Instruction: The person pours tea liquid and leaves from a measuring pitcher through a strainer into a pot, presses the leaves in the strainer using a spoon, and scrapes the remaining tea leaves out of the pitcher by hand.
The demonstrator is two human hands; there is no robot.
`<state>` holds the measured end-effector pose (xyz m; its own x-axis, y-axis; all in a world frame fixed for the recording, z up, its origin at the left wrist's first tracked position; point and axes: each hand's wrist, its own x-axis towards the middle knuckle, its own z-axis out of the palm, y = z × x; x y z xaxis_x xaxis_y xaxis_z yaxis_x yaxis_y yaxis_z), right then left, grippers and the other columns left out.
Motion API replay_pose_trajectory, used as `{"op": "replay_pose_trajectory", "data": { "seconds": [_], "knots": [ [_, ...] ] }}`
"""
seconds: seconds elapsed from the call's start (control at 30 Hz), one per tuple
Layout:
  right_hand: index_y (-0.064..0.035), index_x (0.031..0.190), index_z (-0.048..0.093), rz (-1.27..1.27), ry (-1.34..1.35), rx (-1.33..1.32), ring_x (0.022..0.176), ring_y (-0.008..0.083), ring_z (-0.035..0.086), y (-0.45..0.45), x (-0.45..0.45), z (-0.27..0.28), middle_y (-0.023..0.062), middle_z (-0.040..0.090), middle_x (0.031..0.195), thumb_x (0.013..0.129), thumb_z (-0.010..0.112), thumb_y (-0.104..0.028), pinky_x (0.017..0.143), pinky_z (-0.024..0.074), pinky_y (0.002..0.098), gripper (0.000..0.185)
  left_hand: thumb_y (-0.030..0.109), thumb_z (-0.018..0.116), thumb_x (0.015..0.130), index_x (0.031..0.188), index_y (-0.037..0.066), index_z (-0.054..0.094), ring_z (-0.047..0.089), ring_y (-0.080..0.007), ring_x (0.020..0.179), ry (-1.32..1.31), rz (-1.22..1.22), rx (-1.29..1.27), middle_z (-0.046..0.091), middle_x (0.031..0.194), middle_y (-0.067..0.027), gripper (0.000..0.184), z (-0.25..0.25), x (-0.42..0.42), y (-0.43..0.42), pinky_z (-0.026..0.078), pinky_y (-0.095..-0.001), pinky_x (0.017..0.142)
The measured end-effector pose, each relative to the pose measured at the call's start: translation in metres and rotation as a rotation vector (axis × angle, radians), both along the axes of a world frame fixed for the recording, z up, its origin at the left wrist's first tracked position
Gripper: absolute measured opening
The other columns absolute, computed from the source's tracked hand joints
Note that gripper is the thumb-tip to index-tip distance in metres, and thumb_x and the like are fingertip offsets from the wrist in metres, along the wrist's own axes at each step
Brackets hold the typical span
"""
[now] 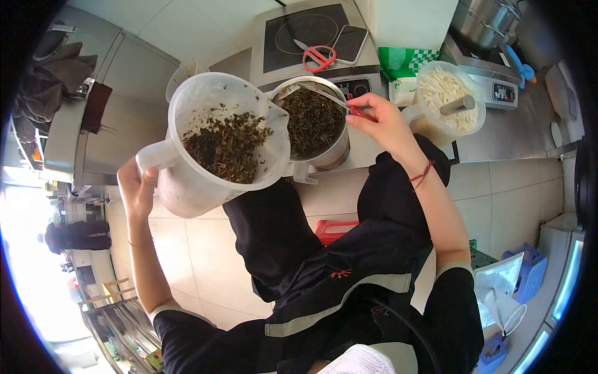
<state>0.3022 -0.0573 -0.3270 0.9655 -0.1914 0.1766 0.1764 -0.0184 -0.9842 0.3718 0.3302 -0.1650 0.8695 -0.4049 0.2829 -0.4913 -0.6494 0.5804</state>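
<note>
My left hand [136,190] is wrapped round the handle of a large translucent plastic pitcher [193,193]. The pitcher is tilted, its spout over the rim of a second container, and wet dark tea leaves [233,146] lie along its inside. That second container [333,156] has a handle and is filled with similar leaves [311,121]. Closed on the red handle of a thin metal utensil [333,98], my right hand [383,121] is at the container's right rim. The metal part reaches over the leaves; its working end is partly hidden, so its kind is unclear.
Behind the container is an induction cooker [274,50] bearing red-handled scissors [319,58] and a phone [351,45]. To the right stand a green-and-white packet [398,62], a jug of pale pieces [430,87] and a steel pot [483,25]. A red stool [336,230] is below.
</note>
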Motion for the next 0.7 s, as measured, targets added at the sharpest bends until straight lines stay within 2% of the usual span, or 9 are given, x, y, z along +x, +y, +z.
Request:
{"op": "replay_pose_trajectory", "data": {
  "seconds": [0.03, 0.1, 0.13, 0.2, 0.33, 0.43, 0.7],
  "knots": [
    [0.0017, 0.096, 0.057, -0.002, -0.003, 0.001, 0.069, 0.0064, 0.055, -0.001, 0.003, 0.005, 0.0, 0.06, 0.075, 0.083, 0.06, -0.017, 0.06, 0.0432, 0.021, 0.023, 0.059, 0.058, 0.075, 0.085, -0.006, 0.059, 0.043, -0.0059, 0.055, -0.01, -0.011, 0.004, 0.05, 0.061, 0.001, 0.067, -0.001, 0.0, 0.003, 0.032, -0.021, 0.048],
    [-0.0044, 0.098, 0.055, 0.132, 0.339, 0.018, 0.05, 0.0003, 0.039, -0.002, 0.008, 0.018, -0.0031, 0.049, 0.063, 0.087, 0.056, -0.019, 0.041, 0.0282, 0.017, 0.018, 0.06, 0.057, 0.075, 0.083, -0.006, 0.058, 0.041, -0.0057, 0.054, -0.059, -0.036, -0.023, 0.048, 0.06, 0.0014, 0.067, -0.005, -0.001, 0.007, 0.031, -0.0212, 0.047],
    [-0.0044, 0.098, 0.055, 0.131, 0.334, 0.019, 0.05, 0.0003, 0.039, -0.003, 0.012, 0.016, -0.0031, 0.049, 0.063, 0.087, 0.056, -0.019, 0.041, 0.0282, 0.017, 0.018, 0.06, 0.057, 0.075, 0.082, -0.006, 0.058, 0.04, -0.0054, 0.052, -0.104, -0.061, -0.051, 0.047, 0.058, 0.0018, 0.067, -0.008, -0.001, 0.01, 0.03, -0.0214, 0.046],
    [-0.005, 0.095, 0.058, 0.219, 0.436, 0.155, 0.04, 0.0, 0.025, -0.003, 0.02, 0.007, -0.0067, 0.039, 0.054, 0.087, 0.055, -0.024, 0.036, 0.0139, 0.0187, 0.021, 0.061, 0.057, 0.075, 0.079, -0.006, 0.057, 0.039, -0.005, 0.05, -0.126, -0.058, -0.065, 0.045, 0.055, 0.0023, 0.066, -0.012, -0.003, 0.018, 0.028, -0.021, 0.044],
    [-0.0035, 0.09, 0.063, 0.418, 0.567, 0.256, 0.038, 0.0015, 0.025, -0.011, 0.025, -0.002, -0.0056, 0.042, 0.051, 0.084, 0.057, -0.02, 0.035, 0.0146, 0.02, 0.019, 0.061, 0.055, 0.076, 0.072, -0.004, 0.055, 0.036, -0.0038, 0.044, -0.135, -0.03, -0.178, 0.04, 0.05, 0.0038, 0.064, -0.017, -0.005, 0.02, 0.025, -0.0201, 0.039],
    [-0.0024, 0.09, 0.063, 0.441, 0.58, 0.326, 0.037, 0.0008, 0.025, -0.014, 0.021, 0.002, -0.0062, 0.041, 0.051, 0.085, 0.056, -0.02, 0.035, 0.0143, 0.0195, 0.02, 0.06, 0.055, 0.077, 0.072, -0.003, 0.054, 0.036, -0.0037, 0.043, -0.13, -0.02, -0.229, 0.039, 0.049, 0.004, 0.063, -0.02, -0.003, 0.021, 0.025, -0.0193, 0.038],
    [-0.0017, 0.095, 0.061, 0.394, 0.595, 0.286, 0.038, -0.0007, 0.024, -0.039, 0.006, 0.006, -0.0078, 0.037, 0.051, 0.089, 0.052, -0.024, 0.034, 0.0158, 0.0166, 0.024, 0.059, 0.055, 0.078, 0.079, -0.003, 0.057, 0.035, -0.0028, 0.043, -0.103, 0.008, -0.297, 0.04, 0.052, 0.0047, 0.062, -0.023, 0.007, 0.025, 0.024, -0.0186, 0.038]
  ]
}}
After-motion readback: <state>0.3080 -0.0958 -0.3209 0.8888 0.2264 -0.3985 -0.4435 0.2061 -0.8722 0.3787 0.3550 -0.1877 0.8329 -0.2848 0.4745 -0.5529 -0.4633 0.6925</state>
